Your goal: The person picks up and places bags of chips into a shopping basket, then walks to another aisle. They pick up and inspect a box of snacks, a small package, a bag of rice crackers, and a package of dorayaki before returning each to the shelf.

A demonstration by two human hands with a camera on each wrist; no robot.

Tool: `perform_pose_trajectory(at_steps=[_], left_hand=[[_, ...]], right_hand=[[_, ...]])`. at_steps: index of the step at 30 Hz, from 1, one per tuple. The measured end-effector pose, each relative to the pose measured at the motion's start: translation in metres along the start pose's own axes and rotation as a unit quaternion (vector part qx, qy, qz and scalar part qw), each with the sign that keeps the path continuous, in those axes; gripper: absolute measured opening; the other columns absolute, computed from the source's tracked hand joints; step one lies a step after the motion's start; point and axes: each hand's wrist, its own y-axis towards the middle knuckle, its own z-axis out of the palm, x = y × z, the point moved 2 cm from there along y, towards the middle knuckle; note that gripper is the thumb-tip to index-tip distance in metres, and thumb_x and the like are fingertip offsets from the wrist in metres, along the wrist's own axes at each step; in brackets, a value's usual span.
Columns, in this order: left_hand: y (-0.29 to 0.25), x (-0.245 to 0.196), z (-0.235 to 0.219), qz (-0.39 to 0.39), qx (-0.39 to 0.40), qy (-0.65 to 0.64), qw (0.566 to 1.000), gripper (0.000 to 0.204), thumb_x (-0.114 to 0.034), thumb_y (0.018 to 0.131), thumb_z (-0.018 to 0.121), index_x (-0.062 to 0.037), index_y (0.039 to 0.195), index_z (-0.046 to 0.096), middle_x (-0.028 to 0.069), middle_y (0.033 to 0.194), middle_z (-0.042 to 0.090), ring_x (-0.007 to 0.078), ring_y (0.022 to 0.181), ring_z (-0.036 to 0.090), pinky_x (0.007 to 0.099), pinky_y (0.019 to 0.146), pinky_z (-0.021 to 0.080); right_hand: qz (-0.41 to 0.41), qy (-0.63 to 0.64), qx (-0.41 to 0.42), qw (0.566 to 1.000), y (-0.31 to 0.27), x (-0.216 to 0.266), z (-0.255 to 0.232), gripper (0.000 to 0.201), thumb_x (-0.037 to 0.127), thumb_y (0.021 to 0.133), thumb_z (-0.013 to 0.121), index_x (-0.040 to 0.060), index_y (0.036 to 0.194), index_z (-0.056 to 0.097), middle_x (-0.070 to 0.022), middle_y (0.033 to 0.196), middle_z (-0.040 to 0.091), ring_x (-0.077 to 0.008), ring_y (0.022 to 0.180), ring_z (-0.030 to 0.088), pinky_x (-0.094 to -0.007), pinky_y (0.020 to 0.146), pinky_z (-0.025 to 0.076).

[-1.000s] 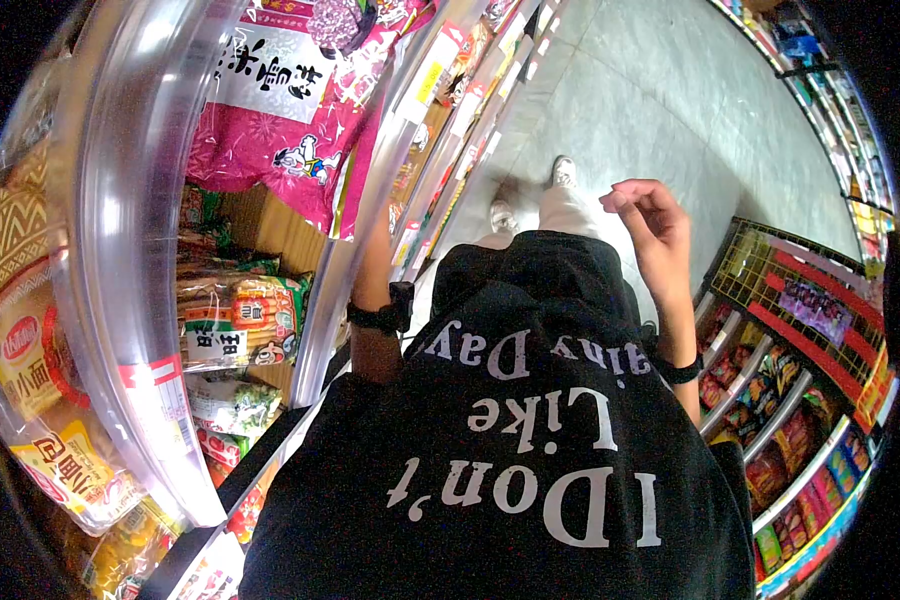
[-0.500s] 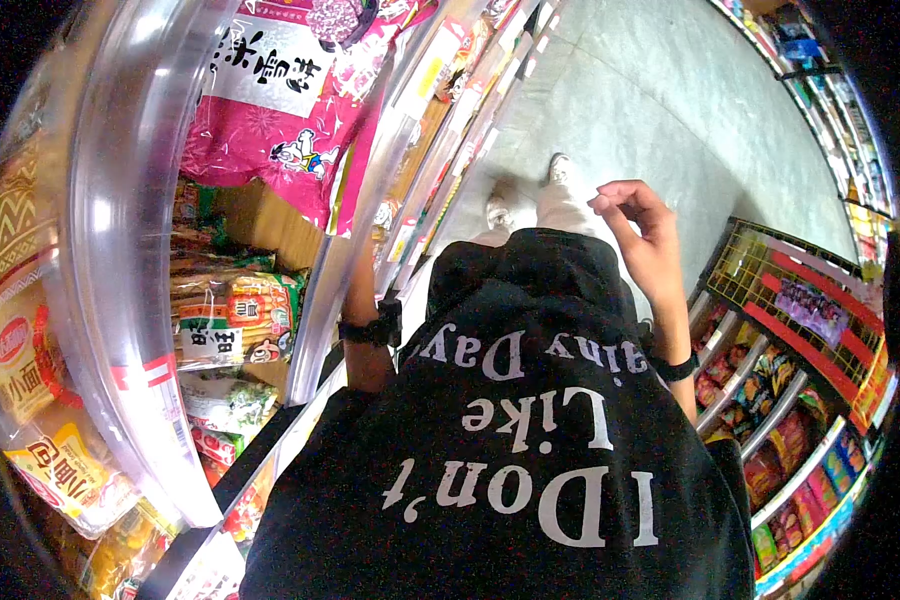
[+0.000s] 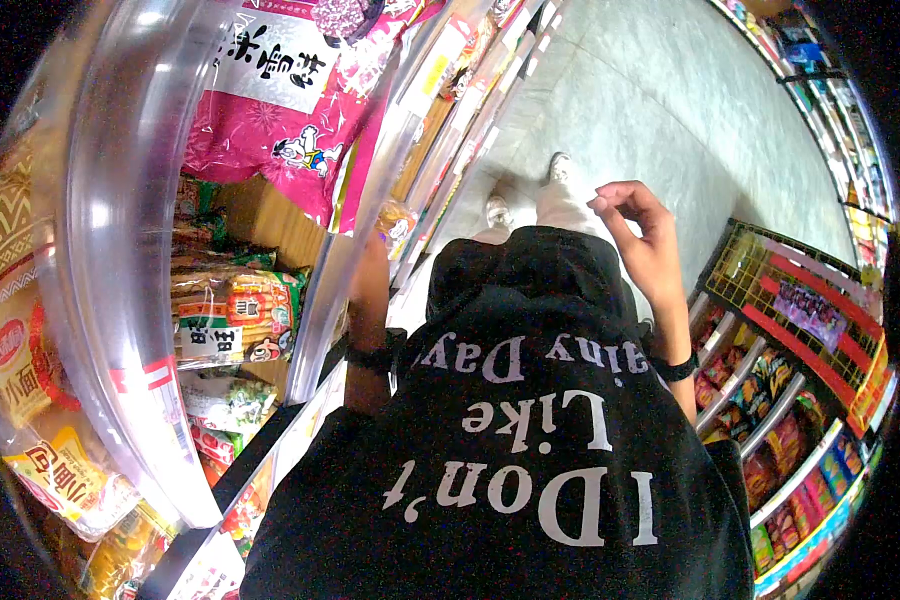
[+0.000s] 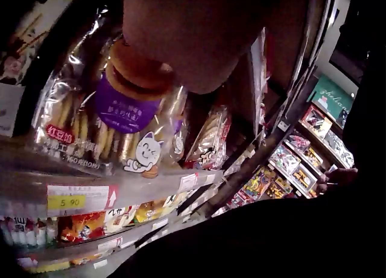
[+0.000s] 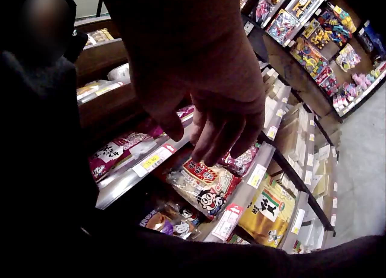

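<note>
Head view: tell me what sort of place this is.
Most likely a grocery or snack shop aisle. Shelves on both sides hold packaged snacks, such as the pink bag; a yellow price tag reading 5.90 sits on a shelf edge; a yellow wire basket stands on the right.

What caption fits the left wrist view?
Left hand reaching toward a clear pancake packet above a shelf price tag.

A clear-wrapped pack of round cakes (image 4: 114, 118) is seen on the shelf (image 4: 102, 190) nearest the left hand (image 4: 199, 37). It is marked with a purple round label and a white cartoon cat, and is stood upright behind the shelf's front rail, above a yellow price tag.
</note>
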Motion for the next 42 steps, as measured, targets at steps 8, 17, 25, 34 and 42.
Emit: perform_pose_trajectory(at_steps=[8,17,25,34,42], left_hand=[[-0.016,-0.034,-0.026,0.242,-0.158,-0.161,0.944,0.014,-0.002,0.094,0.072,0.0024,0.106,0.079,0.016,0.107,0.078,0.026,0.1,0.076,0.0358,0.092,0.058],[-0.016,-0.069,-0.036,0.381,-0.125,-0.189,0.897,0.019,0.002,0.086,0.078,-0.0002,0.105,0.078,0.011,0.116,0.077,0.0274,0.117,0.071,0.045,0.106,0.051],[-0.005,-0.132,-0.048,0.43,-0.013,-0.354,0.831,0.027,0.006,0.081,0.079,0.0039,0.107,0.076,0.0143,0.117,0.076,0.0294,0.113,0.072,0.0414,0.097,0.059],[-0.014,-0.164,-0.065,0.467,0.045,-0.453,0.758,0.022,0.008,0.079,0.08,0.0033,0.101,0.077,0.0169,0.109,0.077,0.0293,0.101,0.076,0.0397,0.092,0.061],[0.0,-0.166,-0.084,0.457,0.063,-0.438,0.772,0.034,-0.002,0.078,0.086,0.0041,0.109,0.074,0.0177,0.115,0.076,0.03,0.106,0.074,0.0391,0.093,0.059]], right_hand=[[0.009,-0.034,0.015,0.999,0.0,0.007,0.002,0.017,0.012,0.098,0.071,-0.0017,0.107,0.068,-0.0055,0.096,0.073,-0.0134,0.092,0.067,-0.0302,0.088,0.053],[-0.045,-0.045,0.135,0.989,0.005,0.022,0.013,0.029,0.014,0.093,0.074,-0.0019,0.116,0.067,-0.0124,0.102,0.074,-0.0217,0.098,0.071,-0.0345,0.094,0.054],[-0.177,-0.216,0.21,0.937,0.005,0.045,0.034,0.082,0.03,0.08,0.085,-0.0027,0.145,0.047,-0.0244,0.139,0.058,-0.0391,0.135,0.052,-0.0455,0.116,0.039],[-0.174,-0.244,0.208,0.931,0.006,0.042,0.028,0.078,0.026,0.074,0.088,0.0002,0.139,0.054,-0.0227,0.135,0.061,-0.0414,0.129,0.055,-0.0456,0.113,0.043],[-0.15,-0.174,0.186,0.955,-0.001,0.056,0.023,0.061,0.017,0.074,0.086,0.0021,0.129,0.063,-0.0194,0.12,0.071,-0.0358,0.109,0.069,-0.041,0.099,0.054]])
